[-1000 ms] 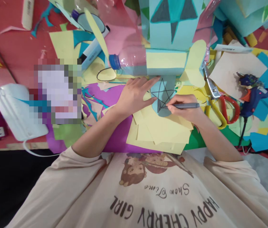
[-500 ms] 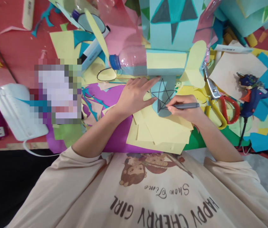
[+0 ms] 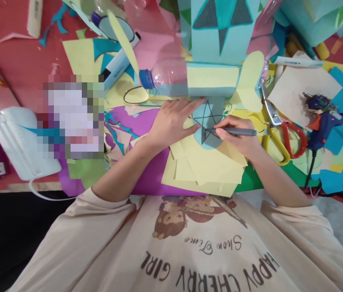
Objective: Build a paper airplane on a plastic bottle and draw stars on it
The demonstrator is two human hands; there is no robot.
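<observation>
A light blue paper (image 3: 212,142) with a rounded lower end bears a star in dark lines, its lower left point partly filled in. My right hand (image 3: 235,134) pinches a grey marker (image 3: 241,132), whose tip is at the star's lower left arm. Flat beside the star, with fingers spread, my left hand (image 3: 174,121) touches the blue paper's left edge. Underneath lies a stack of pale yellow paper (image 3: 208,174). Just beyond the hands, a clear plastic bottle (image 3: 168,77) with a blue cap lies on its side, wrapped in blue and yellow paper.
Scissors (image 3: 293,140) with red and yellow handles and a blue glue gun (image 3: 320,125) lie to the right. A white device (image 3: 22,142) with a cable is at the left. Another marker (image 3: 121,63) rests among paper scraps. A larger blue sheet with a filled star (image 3: 223,24) stands behind.
The marker tip has shifted slightly left and up within the star's lower left arm, and more of that arm looks dark. My left hand stays in place.
</observation>
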